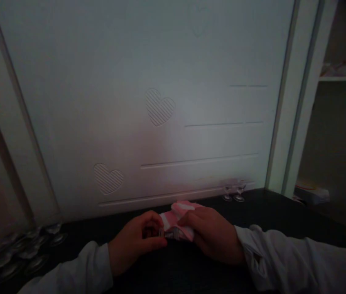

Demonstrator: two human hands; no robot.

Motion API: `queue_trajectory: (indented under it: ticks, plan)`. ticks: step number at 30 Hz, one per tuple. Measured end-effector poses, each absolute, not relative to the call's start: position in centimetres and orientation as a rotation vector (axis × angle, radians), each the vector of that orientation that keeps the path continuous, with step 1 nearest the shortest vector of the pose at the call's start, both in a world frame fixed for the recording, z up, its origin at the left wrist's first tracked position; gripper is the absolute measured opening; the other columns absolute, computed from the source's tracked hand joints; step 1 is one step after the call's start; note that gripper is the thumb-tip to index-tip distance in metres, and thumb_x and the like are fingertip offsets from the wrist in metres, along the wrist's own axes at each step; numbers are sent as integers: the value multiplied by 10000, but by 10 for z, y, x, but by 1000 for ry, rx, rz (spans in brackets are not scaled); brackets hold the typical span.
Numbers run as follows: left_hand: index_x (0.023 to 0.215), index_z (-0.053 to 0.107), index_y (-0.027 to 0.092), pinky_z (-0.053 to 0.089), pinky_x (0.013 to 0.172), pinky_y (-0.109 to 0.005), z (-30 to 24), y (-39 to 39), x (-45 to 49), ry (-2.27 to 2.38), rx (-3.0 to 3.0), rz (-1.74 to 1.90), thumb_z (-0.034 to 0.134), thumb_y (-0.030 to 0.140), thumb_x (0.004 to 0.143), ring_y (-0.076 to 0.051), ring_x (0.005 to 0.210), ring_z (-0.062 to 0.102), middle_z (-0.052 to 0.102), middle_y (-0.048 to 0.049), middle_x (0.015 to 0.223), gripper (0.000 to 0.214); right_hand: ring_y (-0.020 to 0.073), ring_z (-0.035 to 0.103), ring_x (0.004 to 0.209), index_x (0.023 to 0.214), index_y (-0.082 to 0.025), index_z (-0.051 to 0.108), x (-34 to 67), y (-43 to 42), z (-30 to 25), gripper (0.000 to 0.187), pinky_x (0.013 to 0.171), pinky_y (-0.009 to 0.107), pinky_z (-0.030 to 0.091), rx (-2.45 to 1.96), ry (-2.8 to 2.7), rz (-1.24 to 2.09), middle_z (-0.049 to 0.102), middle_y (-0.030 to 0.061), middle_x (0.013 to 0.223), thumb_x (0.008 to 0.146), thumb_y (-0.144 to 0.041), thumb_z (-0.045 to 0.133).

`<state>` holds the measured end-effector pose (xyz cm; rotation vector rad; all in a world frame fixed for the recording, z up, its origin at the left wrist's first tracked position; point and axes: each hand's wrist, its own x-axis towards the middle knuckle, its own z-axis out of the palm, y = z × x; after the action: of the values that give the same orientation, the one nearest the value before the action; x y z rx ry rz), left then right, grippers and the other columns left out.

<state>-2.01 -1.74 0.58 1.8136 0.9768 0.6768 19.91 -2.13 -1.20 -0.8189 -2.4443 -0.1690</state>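
Over dark table (173, 273), sleeved forearms angle inward. Left hand (137, 239) curled, thumb and fingertips pinching glass (161, 232), dimly seen; right hand (212, 232) clamped on pink cloth (166, 218) beside it. Glass cluster (29, 254) far left; two glasses (227, 190) beyond right hand; pale panel (123, 122) walls off back.

Head-worn view, forward and down over dark tabletop (173, 271)

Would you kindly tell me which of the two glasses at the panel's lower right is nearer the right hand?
The left glass of that pair, as pictured; its neighbour stands farther right, and so farther from the right hand.
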Motion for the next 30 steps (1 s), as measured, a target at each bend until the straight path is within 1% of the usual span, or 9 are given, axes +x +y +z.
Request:
queue_trajectory:
  ticks: [3, 6, 10, 14, 17, 21, 25, 28, 30]
  plan:
    - [813, 517, 187, 360, 599, -255, 5, -22, -22, 1105, 2024, 680, 641, 276, 672, -131, 643, 452, 502, 51, 693, 208, 223, 638, 903, 970, -174, 576, 199, -21, -12, 222, 883, 413, 438, -825, -2440, -149, 686, 113, 1004, 780, -124, 473]
    - [860, 558, 203, 391, 643, -277, 2, -27, -24, 1213, 2331, 702, 649, 273, 709, -158, 705, 480, 540, 21, 784, 190, 232, 636, 923, 962, -169, 582, 199, -22, -12, 225, 901, 434, 429, -820, -2434, -130, 690, 113, 995, 766, -115, 485]
    - [906, 559, 217, 441, 733, -297, -5, -30, -27, 1099, 2574, 842, 639, 197, 735, -179, 817, 532, 568, -10, 908, 189, 235, 638, 930, 974, -165, 585, 199, -23, -12, 248, 934, 446, 412, -811, -2429, -120, 693, 115, 996, 751, -111, 494]
    - [951, 544, 226, 469, 751, -309, -8, -29, -28, 1056, 2691, 918, 633, 157, 742, -193, 851, 552, 580, -22, 923, 237, 245, 602, 1027, 987, -175, 582, 200, -23, -14, 246, 955, 442, 398, -828, -2415, -112, 670, 123, 1073, 762, -130, 492]
    - [971, 529, 230, 472, 739, -304, -8, -29, -27, 1041, 2777, 914, 629, 126, 746, -193, 844, 556, 590, -21, 917, 268, 241, 597, 1039, 998, -173, 574, 200, -22, -14, 254, 977, 450, 373, -807, -2424, -98, 654, 129, 1108, 765, -123, 485]
    - [1011, 518, 224, 462, 750, -305, -6, -30, -24, 998, 2881, 905, 607, 101, 758, -191, 856, 545, 604, -25, 929, 295, 237, 611, 1006, 973, -174, 574, 199, -22, -14, 253, 963, 449, 384, -823, -2439, -62, 683, 114, 1026, 746, -105, 487]
    - [920, 566, 196, 448, 758, -325, -1, -33, -18, 989, 2934, 862, 510, 100, 801, -199, 853, 526, 611, -40, 890, 163, 235, 613, 988, 987, -172, 571, 198, -23, -12, 245, 945, 439, 399, -836, -2451, -87, 672, 119, 1047, 764, -118, 485]
    - [857, 580, 181, 442, 735, -332, 3, -36, -15, 1013, 2921, 821, 481, 97, 787, -204, 836, 515, 595, -48, 854, 147, 237, 627, 945, 960, -167, 587, 197, -25, -10, 207, 911, 426, 424, -851, -2459, -113, 690, 114, 992, 780, -137, 489]
    - [853, 583, 173, 441, 732, -339, 5, -37, -14, 1005, 2905, 805, 461, 112, 798, -205, 830, 510, 586, -52, 847, 147, 240, 620, 963, 942, -158, 596, 197, -25, -10, 188, 920, 422, 416, -838, -2461, -139, 683, 126, 1021, 790, -142, 487]
